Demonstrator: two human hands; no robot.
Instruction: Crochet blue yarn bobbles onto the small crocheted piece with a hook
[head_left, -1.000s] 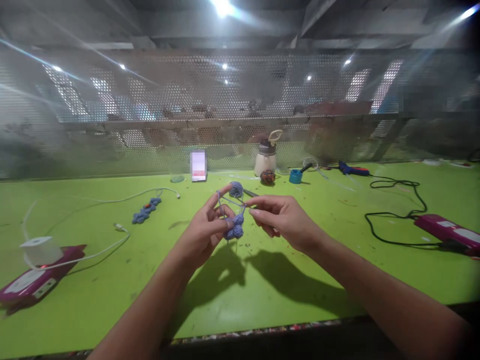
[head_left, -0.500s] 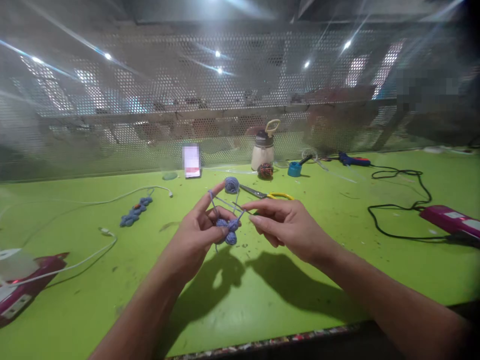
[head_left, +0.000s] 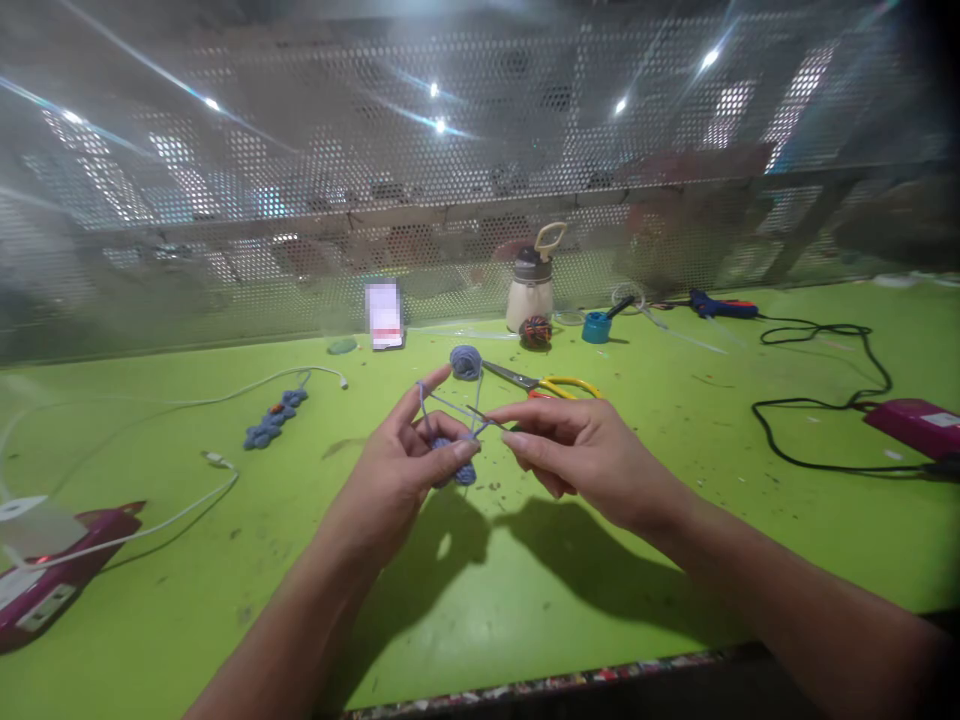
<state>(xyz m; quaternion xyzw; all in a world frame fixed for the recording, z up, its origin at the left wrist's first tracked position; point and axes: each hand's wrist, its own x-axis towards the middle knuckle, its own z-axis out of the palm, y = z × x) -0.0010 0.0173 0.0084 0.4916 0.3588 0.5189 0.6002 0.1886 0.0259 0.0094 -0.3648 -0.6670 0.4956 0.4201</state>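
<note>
Between the thumb and fingers of my left hand [head_left: 412, 440] is a small purple-blue crochet piece [head_left: 465, 473], partly hidden by the thumb. A strand of the same yarn loops over the raised left index finger. My right hand [head_left: 577, 445] pinches a thin crochet hook [head_left: 484, 415], its tip among the yarn just above the piece. A purple-blue yarn ball [head_left: 466, 362] lies on the table beyond my left fingertips. Scissors [head_left: 540, 383] with yellow and red handles lie behind my right hand. To the left rests a finished-looking blue crochet strip [head_left: 275, 420].
On the green table [head_left: 570, 600] a phone [head_left: 385, 315] stands upright near a perforated screen. A bottle [head_left: 530, 290], a dark multicoloured ball [head_left: 536, 332] and a blue pot [head_left: 597, 327] stand at the back. Power strips [head_left: 915, 425] and cables lie at both sides.
My left thumb has moved right over the crochet piece and now covers more of it. The hook stays in the yarn. The view has shifted slightly.
</note>
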